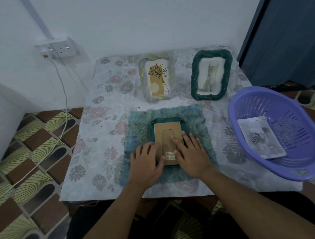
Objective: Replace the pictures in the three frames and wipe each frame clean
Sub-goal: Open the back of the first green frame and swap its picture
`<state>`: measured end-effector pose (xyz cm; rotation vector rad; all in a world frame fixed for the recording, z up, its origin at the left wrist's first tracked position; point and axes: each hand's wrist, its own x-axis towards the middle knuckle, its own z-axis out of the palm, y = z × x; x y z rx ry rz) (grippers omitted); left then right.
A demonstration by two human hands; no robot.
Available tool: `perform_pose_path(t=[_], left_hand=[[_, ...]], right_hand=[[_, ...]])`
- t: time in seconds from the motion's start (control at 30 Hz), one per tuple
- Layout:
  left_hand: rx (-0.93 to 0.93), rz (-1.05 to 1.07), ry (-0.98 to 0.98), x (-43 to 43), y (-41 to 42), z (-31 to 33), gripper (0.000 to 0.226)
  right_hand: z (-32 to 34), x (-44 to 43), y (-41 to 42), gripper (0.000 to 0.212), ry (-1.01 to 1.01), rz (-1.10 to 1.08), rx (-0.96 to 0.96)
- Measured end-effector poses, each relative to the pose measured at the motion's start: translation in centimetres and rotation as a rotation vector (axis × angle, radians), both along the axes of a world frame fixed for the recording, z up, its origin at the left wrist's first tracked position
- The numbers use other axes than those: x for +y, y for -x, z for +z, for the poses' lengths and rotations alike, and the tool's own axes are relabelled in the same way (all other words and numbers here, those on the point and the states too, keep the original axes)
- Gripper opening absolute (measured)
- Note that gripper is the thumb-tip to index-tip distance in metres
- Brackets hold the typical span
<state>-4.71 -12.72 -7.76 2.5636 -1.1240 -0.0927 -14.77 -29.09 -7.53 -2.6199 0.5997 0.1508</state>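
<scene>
on the blue fuzzy cloth [191, 115], head view: green frame [150, 130] lies face down, cardboard back [167, 134] up. left hand [146, 160] and right hand [191, 154] rest flat on it, fingers straight, gripping nothing. pale frame [144, 77] and cat frame [194, 79] stand behind. purple basket [292, 122], right, holds a rose picture [258, 138].

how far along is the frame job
Possibly done: pale frame and cat frame stand at the back, pictures in. In hand: left hand and right hand rest on the third frame, face down on the cloth. Left: a rose picture lies in the basket; wiping unclear.
</scene>
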Motion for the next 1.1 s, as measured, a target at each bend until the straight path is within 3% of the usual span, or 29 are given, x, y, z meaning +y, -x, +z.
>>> perform_pose_path(t=[0.2, 0.37, 0.87, 1.1], left_hand=[[0.03, 0.019, -0.196, -1.0, 0.9, -0.7, 0.074], [0.01, 0.027, -0.176, -0.9, 0.9, -0.8, 0.071], [0.012, 0.028, -0.169, -0.7, 0.7, -1.0, 0.065], [0.005, 0.031, -0.167, -0.7, 0.7, -1.1, 0.065]], right_hand=[[0.8, -1.1, 0.6, 0.058, -0.133, 0.023, -0.042], [0.4, -1.2, 2.5, 0.076, -0.172, -0.083, -0.086], [0.5, -1.9, 3.6, 0.076, -0.071, -0.009, -0.02], [0.8, -1.4, 3.0, 0.079, -0.052, -0.076, -0.028]])
